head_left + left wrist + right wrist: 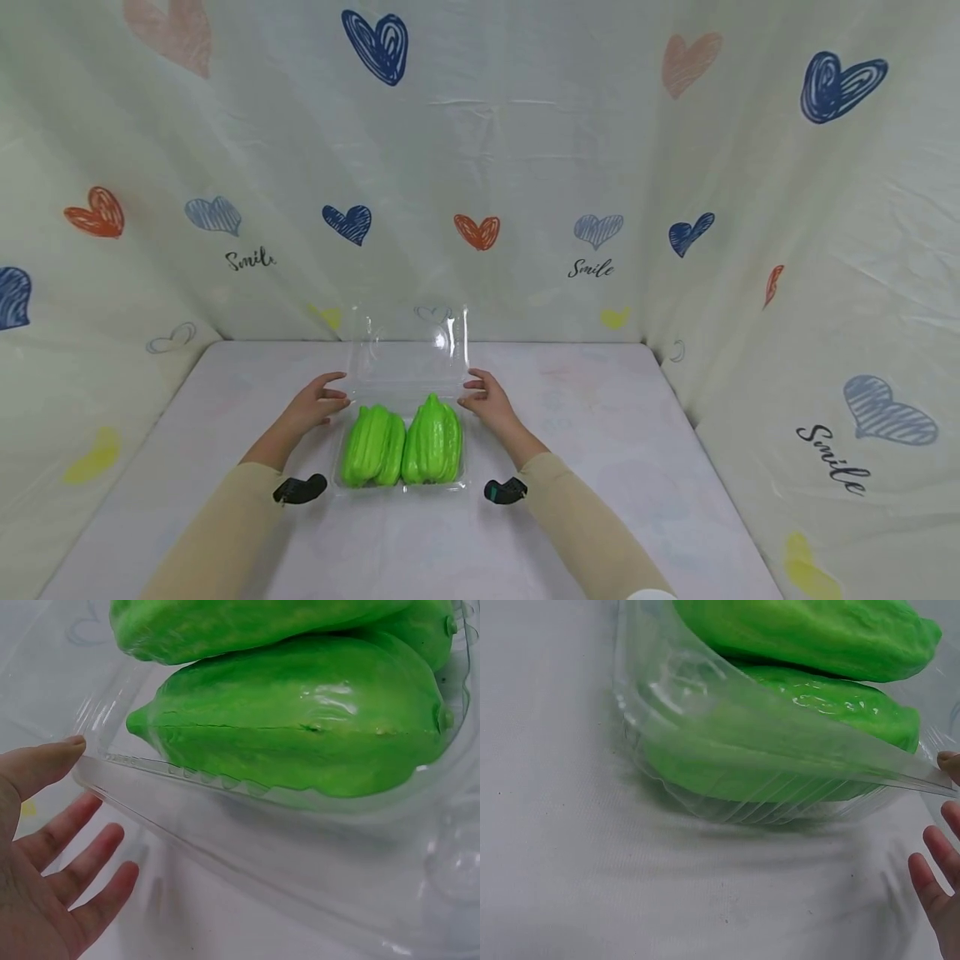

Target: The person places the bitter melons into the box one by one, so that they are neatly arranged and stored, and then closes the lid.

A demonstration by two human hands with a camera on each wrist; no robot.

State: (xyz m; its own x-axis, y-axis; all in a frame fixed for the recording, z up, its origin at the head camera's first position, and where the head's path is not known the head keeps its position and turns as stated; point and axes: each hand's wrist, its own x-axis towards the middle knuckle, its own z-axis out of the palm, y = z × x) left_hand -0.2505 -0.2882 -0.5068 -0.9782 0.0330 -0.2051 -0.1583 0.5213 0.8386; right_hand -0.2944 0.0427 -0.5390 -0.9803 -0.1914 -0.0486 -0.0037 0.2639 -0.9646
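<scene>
A clear plastic clamshell box [401,488] lies on the table with its lid [408,367] raised at the back. Several glossy green ridged fruits [433,442] sit side by side in the box; their exact kind is unclear. At the far left corner, my left hand [318,404] pinches the plastic edge between thumb [56,759] and forefinger, the other fingers spread. My right hand [487,398] is at the far right corner, its thumb [949,763] and forefinger on either side of the clear edge. The right wrist view cuts off most of that hand.
The box rests on a pale table [585,450]. A white curtain [517,167] printed with hearts hangs behind and on both sides. Small black devices [300,489] sit at both wrists, near the box's front corners.
</scene>
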